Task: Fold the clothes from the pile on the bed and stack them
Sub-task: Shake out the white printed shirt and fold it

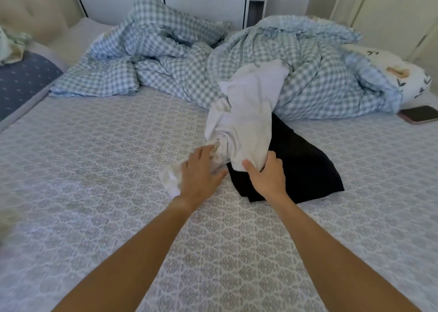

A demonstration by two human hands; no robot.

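1. Head view: a crumpled white garment (246,119) lies right of centre on the bed (94,169), its far part draped up against a rumpled blue checked duvet (296,58).
2. The garment's near end rests partly over a black garment (305,167) that lies flat on the patterned sheet.
3. The right hand (269,176) pinches the white garment's near edge, thumb on top of the cloth and fingers curled behind it.
4. The left hand (201,172) lies on the garment's bunched left end, fingers fairly straight and spread; whether it grips the fabric cannot be told.
5. Both forearms reach in from the near edge, bare.
6. A dark phone (419,117) lies at the far right on the sheet, just beside the duvet.
7. A white pillow with a leaf print (403,74) sits at the far right behind the duvet.
8. A blue dotted pillow (23,79) is at the far left.
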